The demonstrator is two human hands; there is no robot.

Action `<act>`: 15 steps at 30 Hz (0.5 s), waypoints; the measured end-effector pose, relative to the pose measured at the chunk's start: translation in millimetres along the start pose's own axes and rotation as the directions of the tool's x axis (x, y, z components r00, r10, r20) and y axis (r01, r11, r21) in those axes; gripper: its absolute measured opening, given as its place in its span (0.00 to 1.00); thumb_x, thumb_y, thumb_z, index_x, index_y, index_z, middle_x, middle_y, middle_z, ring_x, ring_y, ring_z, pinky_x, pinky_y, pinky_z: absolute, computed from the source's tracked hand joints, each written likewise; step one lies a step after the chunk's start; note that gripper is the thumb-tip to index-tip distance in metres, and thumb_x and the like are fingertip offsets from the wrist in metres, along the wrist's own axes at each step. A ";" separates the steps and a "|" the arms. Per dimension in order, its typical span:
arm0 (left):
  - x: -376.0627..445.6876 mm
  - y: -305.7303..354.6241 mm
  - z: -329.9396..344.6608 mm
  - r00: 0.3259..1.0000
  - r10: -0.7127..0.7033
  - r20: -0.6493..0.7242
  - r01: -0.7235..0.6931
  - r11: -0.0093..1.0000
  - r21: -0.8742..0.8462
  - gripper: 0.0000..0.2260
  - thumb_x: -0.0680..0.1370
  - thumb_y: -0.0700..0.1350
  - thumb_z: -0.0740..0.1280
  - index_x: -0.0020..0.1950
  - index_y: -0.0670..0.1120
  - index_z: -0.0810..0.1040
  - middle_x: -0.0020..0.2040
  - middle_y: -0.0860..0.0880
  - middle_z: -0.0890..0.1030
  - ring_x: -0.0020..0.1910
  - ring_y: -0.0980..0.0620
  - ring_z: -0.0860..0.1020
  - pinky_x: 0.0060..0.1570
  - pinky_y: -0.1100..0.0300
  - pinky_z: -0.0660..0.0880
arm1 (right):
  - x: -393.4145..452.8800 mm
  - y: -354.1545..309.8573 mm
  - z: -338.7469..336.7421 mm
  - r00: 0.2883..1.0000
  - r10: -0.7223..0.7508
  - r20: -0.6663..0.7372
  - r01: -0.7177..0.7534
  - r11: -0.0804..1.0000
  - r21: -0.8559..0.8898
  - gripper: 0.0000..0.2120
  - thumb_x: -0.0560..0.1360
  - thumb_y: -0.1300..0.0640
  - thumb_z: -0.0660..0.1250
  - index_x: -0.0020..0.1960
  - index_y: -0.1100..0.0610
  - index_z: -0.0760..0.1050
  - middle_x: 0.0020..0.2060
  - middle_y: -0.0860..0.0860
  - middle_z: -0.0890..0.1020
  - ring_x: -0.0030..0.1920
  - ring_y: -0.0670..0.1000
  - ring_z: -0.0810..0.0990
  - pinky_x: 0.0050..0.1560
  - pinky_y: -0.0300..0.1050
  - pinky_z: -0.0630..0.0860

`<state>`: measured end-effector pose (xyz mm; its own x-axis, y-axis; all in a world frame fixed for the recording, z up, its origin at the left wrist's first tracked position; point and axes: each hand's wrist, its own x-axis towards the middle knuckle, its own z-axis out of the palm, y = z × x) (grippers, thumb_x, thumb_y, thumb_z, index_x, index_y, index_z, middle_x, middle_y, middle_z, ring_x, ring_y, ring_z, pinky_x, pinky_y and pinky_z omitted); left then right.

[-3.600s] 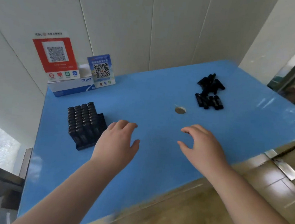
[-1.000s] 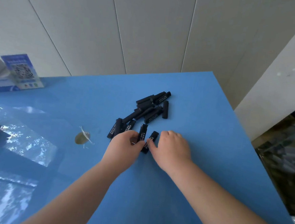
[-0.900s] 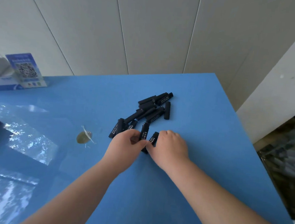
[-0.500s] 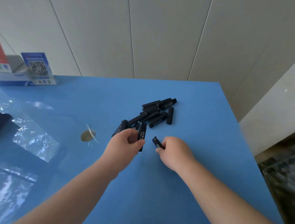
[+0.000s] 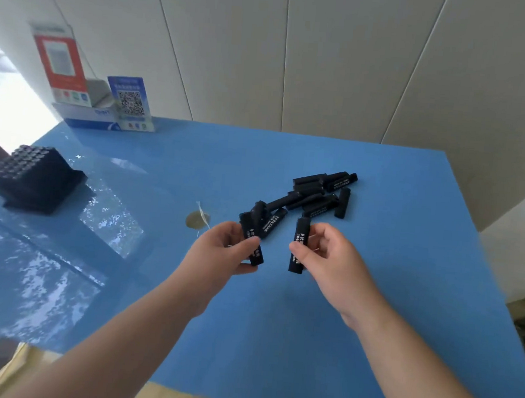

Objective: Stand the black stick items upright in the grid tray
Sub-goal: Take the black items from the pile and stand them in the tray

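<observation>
At frame centre, the left hand (image 5: 219, 252) had its fingers (image 5: 246, 247) clamped on a black printed stick (image 5: 251, 242), held nearly upright. The right hand (image 5: 329, 257) pinched a second black stick (image 5: 299, 244) between thumb and fingers, just beside the first. Behind them, a loose pile of black sticks (image 5: 314, 196) lay on the glossy blue worktop (image 5: 406, 273). The black grid tray (image 5: 33, 177), already holding upright sticks, sat well apart at the left edge.

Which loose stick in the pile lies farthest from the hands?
The stick at the pile's far right tip, nearest the wall. The others lie closer to the left hand and right hand.
</observation>
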<state>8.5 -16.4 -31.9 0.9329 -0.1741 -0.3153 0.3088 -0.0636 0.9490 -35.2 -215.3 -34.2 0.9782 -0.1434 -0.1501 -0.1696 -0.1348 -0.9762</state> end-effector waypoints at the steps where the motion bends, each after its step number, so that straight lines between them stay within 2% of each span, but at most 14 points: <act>1: -3.8 0.8 -7.5 1.000 0.008 -0.012 -0.008 1.000 -0.018 0.03 0.77 0.43 0.71 0.45 0.45 0.82 0.39 0.49 0.83 0.44 0.50 0.85 0.47 0.55 0.82 | 0.1 -4.0 7.2 1.000 -0.009 0.016 0.009 1.000 0.006 0.04 0.77 0.50 0.71 0.50 0.43 0.77 0.40 0.43 0.84 0.37 0.41 0.80 0.42 0.40 0.73; 3: -10.8 1.1 -24.0 0.999 0.020 -0.037 -0.021 0.999 -0.043 0.04 0.78 0.44 0.71 0.44 0.47 0.83 0.41 0.47 0.83 0.46 0.48 0.85 0.47 0.55 0.82 | -0.2 -12.2 23.4 0.998 -0.026 0.062 0.025 1.000 0.009 0.03 0.78 0.50 0.71 0.48 0.42 0.78 0.38 0.42 0.83 0.34 0.39 0.78 0.39 0.37 0.72; 5: -18.9 1.3 -42.2 0.998 0.029 -0.062 -0.033 0.997 -0.072 0.03 0.78 0.43 0.71 0.51 0.46 0.83 0.47 0.43 0.84 0.47 0.46 0.85 0.47 0.54 0.82 | -2.7 -20.1 42.9 0.993 -0.054 0.106 0.051 0.998 0.037 0.04 0.78 0.51 0.70 0.46 0.42 0.79 0.36 0.40 0.82 0.32 0.38 0.76 0.35 0.32 0.72; 7: -26.3 0.2 -63.0 0.995 0.044 -0.086 -0.053 0.993 -0.103 0.07 0.79 0.42 0.70 0.57 0.48 0.82 0.50 0.42 0.84 0.48 0.44 0.85 0.46 0.54 0.82 | -5.6 -27.1 65.0 0.990 -0.072 0.124 0.063 0.995 0.079 0.04 0.79 0.51 0.69 0.46 0.45 0.80 0.34 0.40 0.81 0.31 0.37 0.76 0.32 0.29 0.71; 11: -43.3 -4.0 -111.2 0.986 0.054 -0.155 -0.079 0.984 -0.157 0.06 0.81 0.43 0.67 0.56 0.48 0.82 0.47 0.45 0.85 0.46 0.46 0.85 0.43 0.57 0.82 | -10.7 -38.3 114.7 0.984 -0.085 0.154 0.070 0.993 0.096 0.04 0.79 0.50 0.69 0.48 0.49 0.81 0.36 0.41 0.82 0.31 0.37 0.76 0.32 0.29 0.71; 15: -65.5 -8.6 -173.2 0.976 0.045 -0.214 -0.086 0.979 -0.186 0.07 0.82 0.42 0.66 0.56 0.44 0.81 0.49 0.43 0.85 0.46 0.46 0.85 0.42 0.55 0.82 | -20.5 -49.2 178.6 0.981 -0.074 0.180 0.053 0.991 0.120 0.07 0.80 0.49 0.67 0.45 0.46 0.82 0.37 0.41 0.84 0.32 0.37 0.78 0.35 0.29 0.72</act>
<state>-23.2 165.7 -18.4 0.9638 0.0371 -0.2639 0.2568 0.1350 0.9570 -25.5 -30.6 -11.0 0.9936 0.0461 -0.1032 -0.1022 -0.0239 -0.9945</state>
